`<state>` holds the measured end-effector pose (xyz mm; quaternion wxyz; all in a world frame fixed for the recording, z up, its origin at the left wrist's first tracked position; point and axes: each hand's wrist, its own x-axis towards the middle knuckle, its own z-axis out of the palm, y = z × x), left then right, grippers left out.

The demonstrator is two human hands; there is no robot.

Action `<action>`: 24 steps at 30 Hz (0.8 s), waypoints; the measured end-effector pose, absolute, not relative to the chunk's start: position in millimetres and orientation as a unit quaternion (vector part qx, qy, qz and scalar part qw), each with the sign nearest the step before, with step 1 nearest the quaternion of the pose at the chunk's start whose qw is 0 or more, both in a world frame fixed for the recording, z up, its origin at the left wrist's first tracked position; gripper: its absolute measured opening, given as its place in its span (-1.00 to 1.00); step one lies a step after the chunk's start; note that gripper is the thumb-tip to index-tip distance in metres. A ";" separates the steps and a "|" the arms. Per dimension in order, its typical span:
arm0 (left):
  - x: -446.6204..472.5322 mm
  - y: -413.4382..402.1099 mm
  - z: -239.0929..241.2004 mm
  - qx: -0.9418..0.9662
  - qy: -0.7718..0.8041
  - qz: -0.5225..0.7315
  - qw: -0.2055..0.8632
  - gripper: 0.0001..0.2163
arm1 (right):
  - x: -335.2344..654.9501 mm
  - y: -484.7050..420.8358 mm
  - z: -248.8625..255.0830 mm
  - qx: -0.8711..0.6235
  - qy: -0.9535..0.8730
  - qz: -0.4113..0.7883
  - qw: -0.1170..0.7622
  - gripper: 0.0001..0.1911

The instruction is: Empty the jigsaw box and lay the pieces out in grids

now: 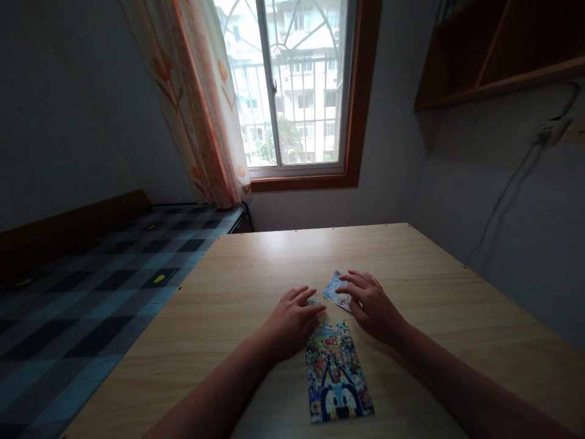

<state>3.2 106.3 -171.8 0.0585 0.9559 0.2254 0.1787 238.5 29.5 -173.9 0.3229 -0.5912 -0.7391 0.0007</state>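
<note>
A partly joined jigsaw puzzle (336, 369) lies flat on the table, with a blue dog's face at its near end and a crowd of small colourful figures above it. Knobs show along its far edge. My left hand (292, 320) rests beside that edge, fingers stretched forward over some small puzzle pieces (313, 301) that they partly hide. Farther right, my right hand (371, 305) has its fingers spread over a bluish printed card (334, 286), which lies at a slant. The palm covers part of this card; whether the fingertips touch it I cannot tell.
The light wooden table (256, 262) reaches towards the window (301, 91). A bed with a checked cover (137, 268) stands along the left, under a patterned curtain (201, 103). A wooden shelf (498, 79) and a cable (507, 183) are on the right wall.
</note>
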 end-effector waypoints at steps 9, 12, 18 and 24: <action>-1.5 132.5 -176.0 0.934 0.274 0.211 0.093 -0.80 | 244.7 24.7 -168.7 -0.493 -0.814 0.032 0.304 -0.72; -5.6 141.7 -176.7 0.925 0.303 0.214 0.085 -0.85 | 242.7 23.0 -167.6 -0.488 -0.825 0.035 0.283 -0.75; -1.6 127.7 -168.4 0.912 0.317 0.258 0.035 -0.84 | 238.7 14.4 -153.8 -0.514 -0.834 0.029 0.196 -0.83; 15.4 87.2 -154.6 0.950 0.269 0.158 0.029 -0.84 | 234.6 8.6 -142.6 -0.558 -0.822 0.024 0.110 -0.79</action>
